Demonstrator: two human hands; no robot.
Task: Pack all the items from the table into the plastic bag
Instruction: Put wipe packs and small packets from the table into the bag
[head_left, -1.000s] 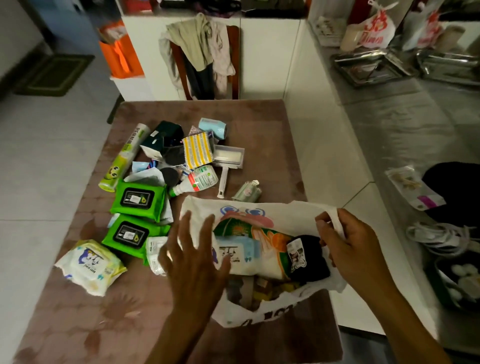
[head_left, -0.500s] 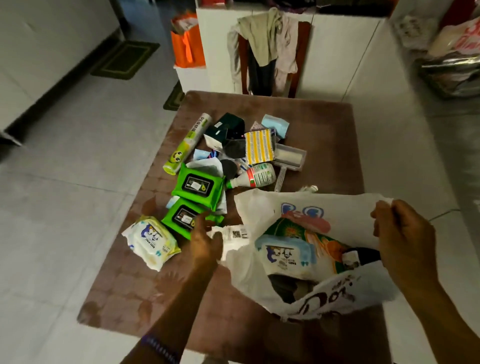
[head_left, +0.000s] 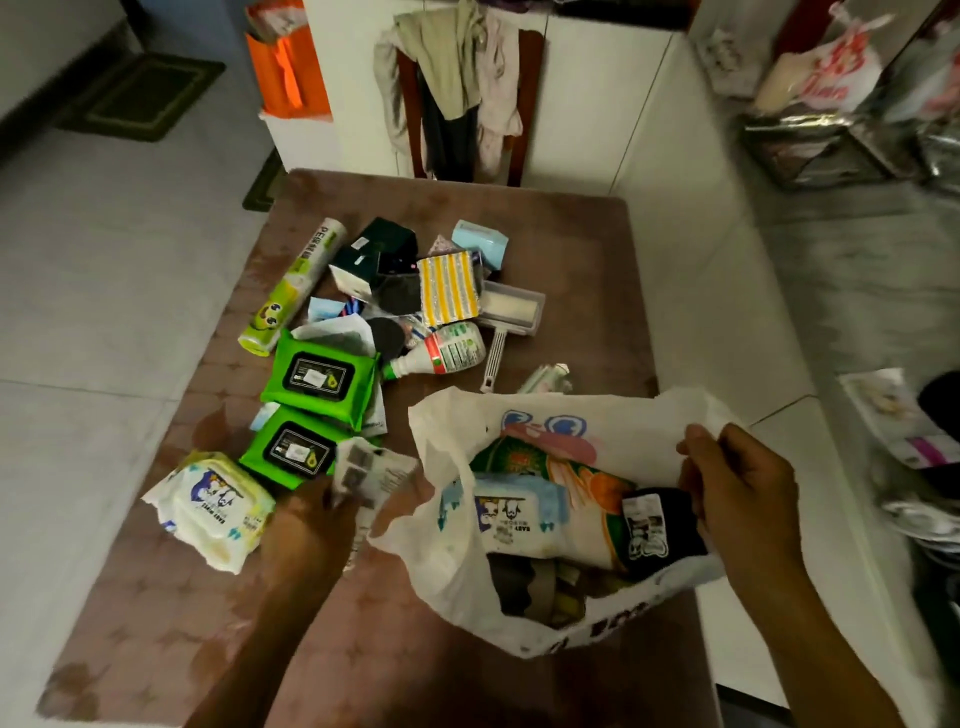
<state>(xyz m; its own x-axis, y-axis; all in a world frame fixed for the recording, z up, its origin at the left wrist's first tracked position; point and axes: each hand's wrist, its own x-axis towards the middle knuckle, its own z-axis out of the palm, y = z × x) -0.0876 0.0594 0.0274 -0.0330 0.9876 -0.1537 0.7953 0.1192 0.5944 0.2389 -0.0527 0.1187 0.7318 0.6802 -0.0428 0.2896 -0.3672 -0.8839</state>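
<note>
Plastic bag (head_left: 452, 525): on the table's (head_left: 171, 618) right side, mouth open; packets visible inside
Right hand (head_left: 743, 499): pinched on the bag's upper rim
Left hand (head_left: 311, 525): closed around a small white packet (head_left: 371, 467), blurred, beside the bag
Table: green wipe packs (head_left: 319, 376), tube (head_left: 291, 288), bottle (head_left: 441, 353) unpacked

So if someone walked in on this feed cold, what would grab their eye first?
Probably the white plastic bag at front right, held open by the right hand and already stuffed. Next, the two bright green wipes packs mid-table, with the left hand lifting a small white packet beside them.
</note>
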